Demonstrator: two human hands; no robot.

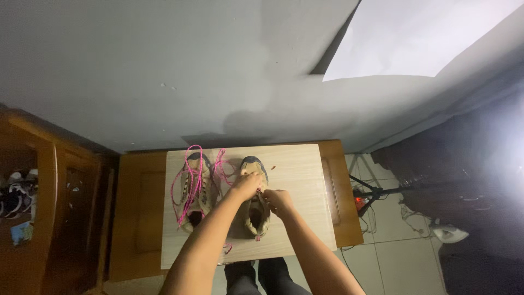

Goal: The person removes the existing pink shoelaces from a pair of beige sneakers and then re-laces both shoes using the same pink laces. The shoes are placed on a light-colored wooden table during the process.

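I've got both hands on the right shoe [255,205], sitting mid-table [305,218]. My left hand [246,184] is curled over its laces area; my right hand [278,201] is pinched shut at the tongue, though what it grips I can't tell. The left shoe [195,194] lies beside, pink laces [188,175] loose.

Two bare forearms reach forward from the bottom of the view and converge toward the centre. The left hand [246,184] lies slightly further forward, fingers curled downward in a pinch. The right hand [279,200] sits just beside it, nearly touching, fingers bent inward and closed. Both wrists are fairly straight.
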